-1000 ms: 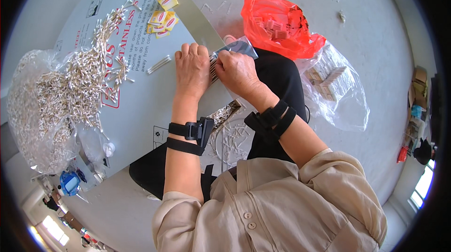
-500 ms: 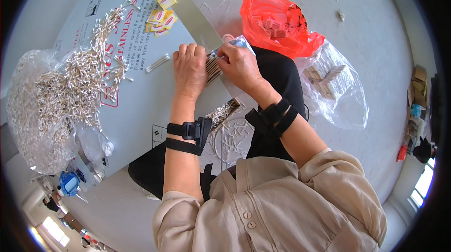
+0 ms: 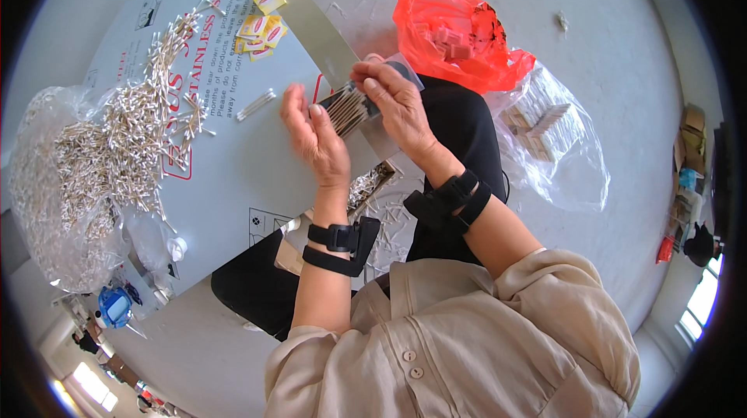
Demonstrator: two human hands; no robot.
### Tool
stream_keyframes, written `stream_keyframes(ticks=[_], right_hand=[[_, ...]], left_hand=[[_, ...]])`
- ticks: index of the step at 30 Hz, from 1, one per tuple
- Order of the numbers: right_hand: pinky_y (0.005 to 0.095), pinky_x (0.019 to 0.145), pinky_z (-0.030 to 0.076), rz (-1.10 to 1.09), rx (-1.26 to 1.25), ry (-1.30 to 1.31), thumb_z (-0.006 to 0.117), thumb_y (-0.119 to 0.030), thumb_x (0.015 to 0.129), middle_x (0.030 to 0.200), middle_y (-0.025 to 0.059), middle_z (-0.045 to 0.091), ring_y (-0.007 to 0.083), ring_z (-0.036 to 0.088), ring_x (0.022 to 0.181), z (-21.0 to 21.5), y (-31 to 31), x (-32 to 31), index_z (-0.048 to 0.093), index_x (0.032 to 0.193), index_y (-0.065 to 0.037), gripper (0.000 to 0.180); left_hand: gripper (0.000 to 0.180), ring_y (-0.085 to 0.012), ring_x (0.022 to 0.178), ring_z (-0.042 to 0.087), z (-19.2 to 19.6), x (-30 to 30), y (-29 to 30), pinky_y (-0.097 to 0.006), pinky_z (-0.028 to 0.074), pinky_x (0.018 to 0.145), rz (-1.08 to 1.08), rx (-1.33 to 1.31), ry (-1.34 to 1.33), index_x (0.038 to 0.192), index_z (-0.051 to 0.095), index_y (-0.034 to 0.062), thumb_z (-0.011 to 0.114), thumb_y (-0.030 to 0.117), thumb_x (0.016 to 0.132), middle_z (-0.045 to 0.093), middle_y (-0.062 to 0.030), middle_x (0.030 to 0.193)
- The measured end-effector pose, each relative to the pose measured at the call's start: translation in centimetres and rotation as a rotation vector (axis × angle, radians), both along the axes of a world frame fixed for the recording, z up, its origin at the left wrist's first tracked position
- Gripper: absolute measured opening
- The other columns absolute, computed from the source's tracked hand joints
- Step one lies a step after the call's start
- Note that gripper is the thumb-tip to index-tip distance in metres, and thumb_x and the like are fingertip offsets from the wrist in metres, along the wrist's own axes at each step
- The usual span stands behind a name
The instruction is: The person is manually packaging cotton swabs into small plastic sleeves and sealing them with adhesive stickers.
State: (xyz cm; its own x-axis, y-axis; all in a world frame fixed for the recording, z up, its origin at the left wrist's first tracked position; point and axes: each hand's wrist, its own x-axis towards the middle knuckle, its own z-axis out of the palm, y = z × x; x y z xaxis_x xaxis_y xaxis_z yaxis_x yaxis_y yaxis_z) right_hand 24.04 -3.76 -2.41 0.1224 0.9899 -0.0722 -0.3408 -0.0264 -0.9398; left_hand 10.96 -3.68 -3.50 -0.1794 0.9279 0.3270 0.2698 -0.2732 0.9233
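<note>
A flat bundle of cotton swabs (image 3: pixel 348 111) lies between my hands, its white tips toward the right hand. My right hand (image 3: pixel 401 107) is closed at the upper right end of the bundle, on a small clear plastic bag (image 3: pixel 406 69). How far the swabs reach into the bag is hard to make out. My left hand (image 3: pixel 317 144) is open beside the other end, its thumb and fingers apart, the thumb close to the sticks. A few loose swabs (image 3: pixel 257 105) lie on the table to its left.
The metal-sheet table (image 3: pixel 226 192) carries a large swab heap (image 3: pixel 132 126) spilling from a clear bag (image 3: pixel 43 184), plus yellow packets (image 3: pixel 261 33). A red plastic bag (image 3: pixel 459 36) and a clear bag of packed swabs (image 3: pixel 545 126) stand right. An open box of swabs (image 3: pixel 373 187) sits below.
My left hand has turned and opened away from the swabs, baring more of the bundle. My right hand has shifted slightly and stays at the bag.
</note>
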Motion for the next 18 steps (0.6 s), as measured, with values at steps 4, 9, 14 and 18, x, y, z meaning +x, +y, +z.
stream_keyframes(ticks=[4, 9, 14, 18], right_hand=[[0.0252, 0.101, 0.042, 0.032, 0.005, -0.238, 0.050, -0.006, 0.100, 0.118, 0.0042, 0.058, 0.0126, 0.056, 0.112, -0.3, -0.3, 0.2, 0.053, 0.125, 0.005, 0.027], [0.0311, 0.069, 0.050, -0.068, 0.111, -0.791, 0.062, 0.001, 0.084, 0.083, 0.0099, 0.059, 0.0226, 0.063, 0.080, 1.8, -0.1, 0.7, 0.063, 0.093, 0.001, 0.009], [0.0405, 0.063, 0.051, 0.039, 0.120, -1.235, 0.064, -0.008, 0.078, 0.075, 0.0147, 0.061, 0.0336, 0.063, 0.070, 1.4, 0.1, 0.1, 0.062, 0.083, 0.000, 0.010], [0.0439, 0.063, 0.054, 0.212, 0.012, -1.362, 0.062, -0.013, 0.076, 0.078, 0.0192, 0.065, 0.0369, 0.067, 0.071, 3.3, 0.9, -1.1, 0.065, 0.078, 0.001, 0.015]], left_hand=[[0.042, -0.0285, 0.129, 0.044, 0.0, 0.3, 0.8, -0.041, 0.033, 0.111, -0.038, -0.044, -0.097, 0.136, 0.041, -0.0045, 0.043, 0.021, 0.103, 0.043, -0.0168, 0.139], [0.040, -0.0322, 0.130, 0.043, -0.1, -1.1, -0.1, -0.043, 0.032, 0.111, 0.003, 0.003, -0.001, 0.135, 0.042, -0.0037, 0.044, 0.016, 0.101, 0.040, -0.0184, 0.144], [0.064, -0.0366, 0.142, 0.027, 1.9, -0.3, -1.9, -0.053, 0.019, 0.115, -0.188, -0.086, 1.021, 0.145, 0.033, 0.0019, 0.057, 0.027, 0.092, 0.028, -0.0201, 0.154], [0.078, -0.0334, 0.146, 0.021, 1.7, -1.0, -2.5, -0.055, 0.013, 0.116, -0.260, -0.152, 1.062, 0.150, 0.026, 0.0039, 0.061, 0.037, 0.088, 0.024, -0.0189, 0.156]])
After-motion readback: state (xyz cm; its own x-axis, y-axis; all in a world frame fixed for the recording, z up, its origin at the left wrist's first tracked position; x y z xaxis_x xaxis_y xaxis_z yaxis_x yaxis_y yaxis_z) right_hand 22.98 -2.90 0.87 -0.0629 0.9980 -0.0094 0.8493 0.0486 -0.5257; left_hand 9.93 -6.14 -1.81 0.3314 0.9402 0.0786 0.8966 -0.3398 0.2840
